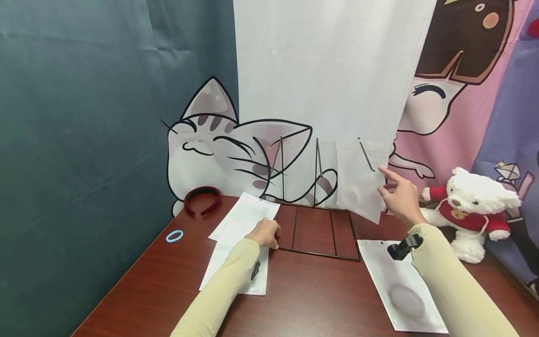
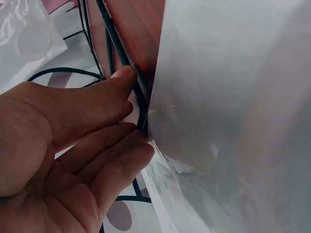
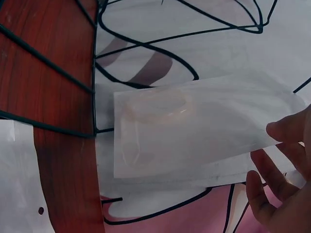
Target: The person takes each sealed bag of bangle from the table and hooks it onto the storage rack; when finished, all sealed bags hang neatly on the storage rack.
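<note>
A black wire rack (image 1: 311, 254) stands on the brown table, with upright wires and hooks at its back. My left hand (image 1: 265, 233) pinches the rack's left edge wire, thumb on one side and fingers on the other, in the left wrist view. A translucent plastic bag (image 1: 358, 187) hangs from the rack's right hook (image 1: 366, 154), a pale ring faintly showing inside. My right hand (image 1: 400, 199) pinches this bag's right edge beside the hook; in the right wrist view the thumb (image 3: 279, 130) lies over it. Two white plastic bags (image 1: 236, 217) lie beside my left hand, partly under that arm.
At right, another white bag (image 1: 396, 274) holding a round pale item lies partly beneath my right forearm. A white teddy bear (image 1: 471, 210) sits behind it. A dark red headband (image 1: 203, 191) and a light blue ring (image 1: 174, 236) lie at left. Printed curtains hang behind the table.
</note>
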Tool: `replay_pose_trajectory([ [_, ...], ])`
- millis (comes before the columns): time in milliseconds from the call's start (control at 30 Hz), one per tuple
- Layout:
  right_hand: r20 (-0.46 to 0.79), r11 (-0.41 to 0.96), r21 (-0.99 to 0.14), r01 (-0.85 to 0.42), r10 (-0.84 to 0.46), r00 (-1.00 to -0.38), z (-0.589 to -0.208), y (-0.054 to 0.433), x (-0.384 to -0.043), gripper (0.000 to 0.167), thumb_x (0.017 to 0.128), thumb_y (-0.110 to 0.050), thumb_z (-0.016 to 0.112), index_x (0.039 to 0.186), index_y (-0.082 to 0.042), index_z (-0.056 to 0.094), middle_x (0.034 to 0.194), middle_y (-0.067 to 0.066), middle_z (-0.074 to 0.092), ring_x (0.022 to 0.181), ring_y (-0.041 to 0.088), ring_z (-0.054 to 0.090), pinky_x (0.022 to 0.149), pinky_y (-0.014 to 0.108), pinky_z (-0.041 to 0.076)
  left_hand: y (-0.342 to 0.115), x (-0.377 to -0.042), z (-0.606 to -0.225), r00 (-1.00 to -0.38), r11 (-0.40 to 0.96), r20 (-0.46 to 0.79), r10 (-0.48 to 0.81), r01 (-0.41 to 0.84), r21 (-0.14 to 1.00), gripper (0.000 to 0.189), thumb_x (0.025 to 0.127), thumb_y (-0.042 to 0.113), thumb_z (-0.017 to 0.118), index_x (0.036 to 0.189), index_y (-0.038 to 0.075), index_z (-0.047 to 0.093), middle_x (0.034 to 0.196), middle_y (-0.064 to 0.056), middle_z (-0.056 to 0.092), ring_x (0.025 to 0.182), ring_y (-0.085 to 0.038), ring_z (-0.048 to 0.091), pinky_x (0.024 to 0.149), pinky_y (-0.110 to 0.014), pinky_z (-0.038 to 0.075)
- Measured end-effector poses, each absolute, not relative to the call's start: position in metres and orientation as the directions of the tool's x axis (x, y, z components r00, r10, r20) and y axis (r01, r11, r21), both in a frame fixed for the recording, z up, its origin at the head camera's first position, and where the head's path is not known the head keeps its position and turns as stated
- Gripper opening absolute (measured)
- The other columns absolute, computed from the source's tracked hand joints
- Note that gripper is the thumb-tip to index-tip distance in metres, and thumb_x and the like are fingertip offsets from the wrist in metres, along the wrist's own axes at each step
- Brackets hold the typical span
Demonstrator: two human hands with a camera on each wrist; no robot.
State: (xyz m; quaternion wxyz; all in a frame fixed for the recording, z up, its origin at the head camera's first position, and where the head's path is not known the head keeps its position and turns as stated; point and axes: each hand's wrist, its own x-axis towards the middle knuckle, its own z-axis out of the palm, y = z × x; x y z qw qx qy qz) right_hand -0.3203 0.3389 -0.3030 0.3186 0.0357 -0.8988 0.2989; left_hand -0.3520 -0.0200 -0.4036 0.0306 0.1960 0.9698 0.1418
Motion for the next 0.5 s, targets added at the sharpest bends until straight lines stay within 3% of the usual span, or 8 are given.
replay_pose_trajectory([
  [200,0.54,0.815,-0.533,-0.226,0.122,-0.833,-0.302,0.339,-0.326,0.063,0.088,-0.004,0.063,0.149,-0.017,0.05,0.139,0.03,0.057,0.099,0.041,0.069,0.055,0.018,0.045,-0.02,-0.35,-0.403,-0.92,0.882,-0.008,0.391,0.372,0.291,0.032,0.071,0.013,0.091,0.099,0.009,0.076,0.097,-0.006,0.073,0.084,-0.016,0.061,0.078,-0.031,0.055],
  [500,0.498,0.8,-0.563,-0.208,0.128,-0.858,-0.314,0.345,-0.328,0.064,0.089,-0.004,0.064,0.15,-0.015,0.048,0.137,0.033,0.056,0.105,0.044,0.066,0.057,0.018,0.046,-0.022,-0.352,-0.404,-0.919,0.878,0.001,0.395,0.378,0.293,0.032,0.071,0.013,0.091,0.099,0.009,0.076,0.097,-0.006,0.073,0.084,-0.016,0.062,0.078,-0.031,0.055],
])
